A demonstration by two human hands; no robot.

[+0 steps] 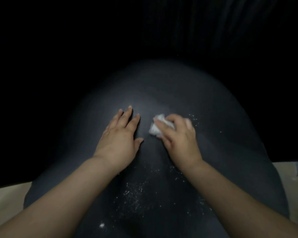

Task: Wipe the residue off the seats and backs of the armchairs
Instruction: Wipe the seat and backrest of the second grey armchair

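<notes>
Your left hand (118, 138) lies flat on the armchair cushion (213, 117), around its middle. Your right hand (179, 134) sits just to the right of it, on a crumpled wipe (156, 125) that pokes out on the side facing the left hand. Crumbs (134, 193) are scattered on the cushion nearer to you, between your forearms, with a few more (193, 118) just right of the right hand.

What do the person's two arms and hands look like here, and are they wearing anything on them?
Both forearms are bare, with no sleeves in view. The left hand and right hand show no gloves, rings, watch or bracelet. The fingernails are short and unpainted.
</notes>
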